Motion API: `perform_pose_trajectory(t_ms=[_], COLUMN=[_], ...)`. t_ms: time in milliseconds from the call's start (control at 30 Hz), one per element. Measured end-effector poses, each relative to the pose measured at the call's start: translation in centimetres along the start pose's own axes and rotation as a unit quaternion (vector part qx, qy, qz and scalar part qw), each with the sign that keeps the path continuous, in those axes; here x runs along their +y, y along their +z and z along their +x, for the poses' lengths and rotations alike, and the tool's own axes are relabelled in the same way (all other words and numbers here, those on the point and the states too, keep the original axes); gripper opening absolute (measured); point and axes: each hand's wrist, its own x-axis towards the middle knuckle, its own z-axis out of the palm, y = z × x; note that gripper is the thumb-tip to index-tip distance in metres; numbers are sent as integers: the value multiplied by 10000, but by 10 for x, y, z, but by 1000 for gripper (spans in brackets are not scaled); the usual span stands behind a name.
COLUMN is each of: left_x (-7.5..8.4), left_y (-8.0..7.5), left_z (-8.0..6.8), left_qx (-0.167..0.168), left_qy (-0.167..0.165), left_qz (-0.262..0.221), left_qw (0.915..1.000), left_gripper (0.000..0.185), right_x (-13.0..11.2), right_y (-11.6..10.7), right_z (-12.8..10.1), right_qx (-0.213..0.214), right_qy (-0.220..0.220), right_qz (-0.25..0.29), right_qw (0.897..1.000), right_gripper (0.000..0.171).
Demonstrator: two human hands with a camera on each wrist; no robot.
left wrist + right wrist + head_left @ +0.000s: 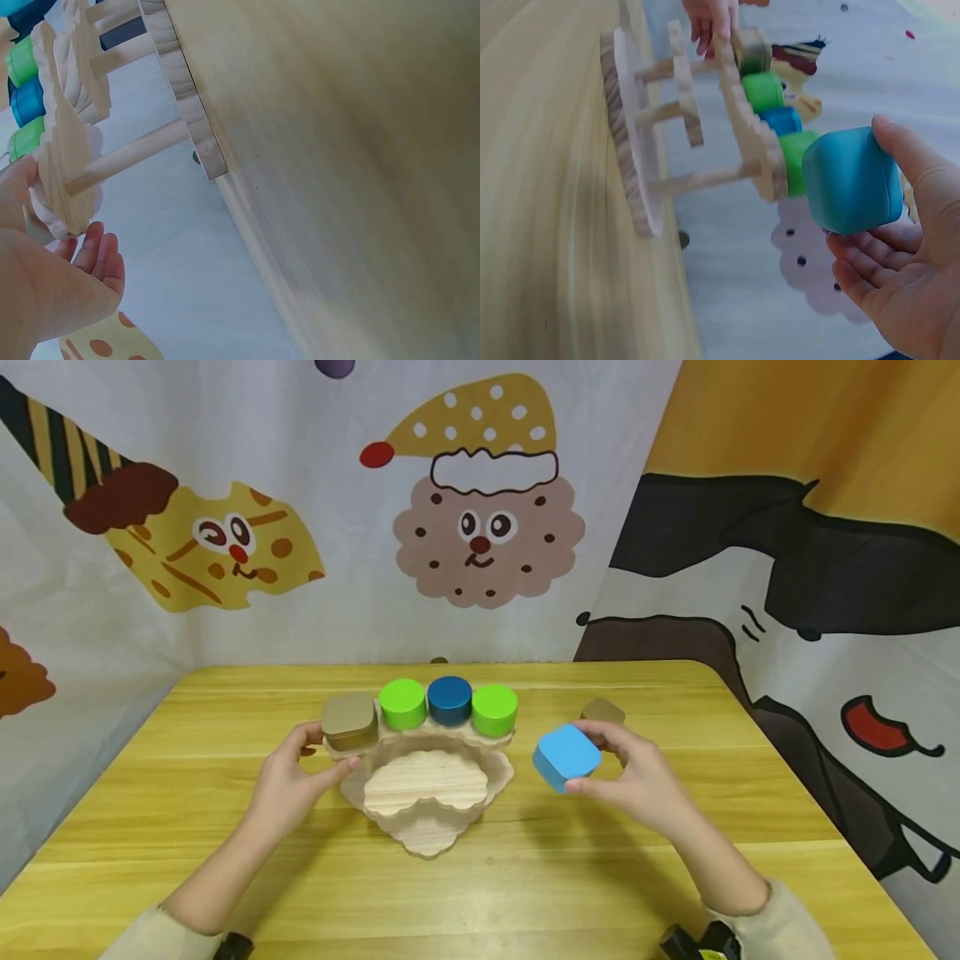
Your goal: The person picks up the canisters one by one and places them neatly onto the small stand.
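Right hand (637,772) pinches light-blue rounded-square wooden block (567,757) between thumb and fingers, lifted off yellow wooden table (675,860), just right of tiered scalloped pale-wood stand (427,793); grip leaves block's underside free. Left hand (288,781) rests fingers and thumb on stand's left edge below tan rounded-square block (349,722), seemingly steadying it; curl unclear. Two green cylinders (402,703) flank dark-blue cylinder (450,700) on top tier. Second tan block (603,711) half hidden behind right fingers. Stand's posts visible only in wrist views.
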Motion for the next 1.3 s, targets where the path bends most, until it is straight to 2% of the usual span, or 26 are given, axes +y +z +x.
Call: perform_pose_trajectory(t_ms=[567, 933, 1300], left_x=[0, -1, -1], left_y=[0, 0, -1], left_z=[0, 0, 0], left_qx=[10, 20, 14], left_qy=[63, 98, 124], left_qz=[12, -37, -54], left_qw=[10000, 9999, 9999], left_gripper=[56, 57, 56], right_x=[-35, -51, -56], right_y=[38, 67, 96], right_z=[10, 19, 30], right_qx=[-230, -477, -677], right_qy=[-286, -551, -369], right_qz=[582, 540, 693], right_qw=[9976, 9959, 9946], right_gripper=[68, 67, 67])
